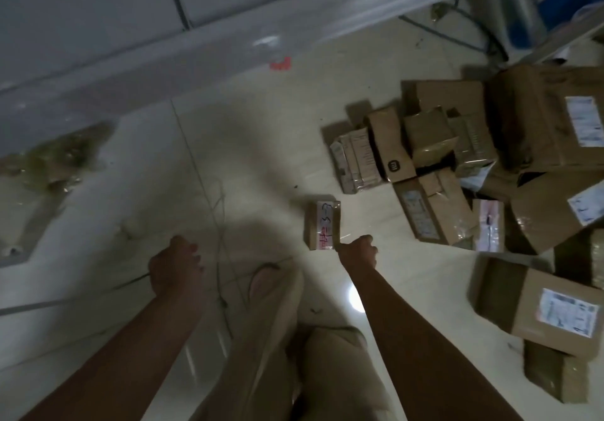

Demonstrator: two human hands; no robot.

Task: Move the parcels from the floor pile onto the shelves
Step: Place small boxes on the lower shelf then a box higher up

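While the person looks down at the floor (255, 159), the right hand (358, 252) is curled up tight and pinches the near corner of a small parcel (323, 226). This small parcel has a white label with writing on it. I cannot tell if it sits on the floor or hangs just above it. The left hand (176, 263) hangs beside the legs (294, 355) with its fingers loosely bent, and it holds nothing. The pile of parcels (457, 159) lies on the floor to the right, near the small parcel but not touching it. A brown box (539, 312) lies by the right edge. A red scrap (281, 64) lies far off by the wall (81, 12).
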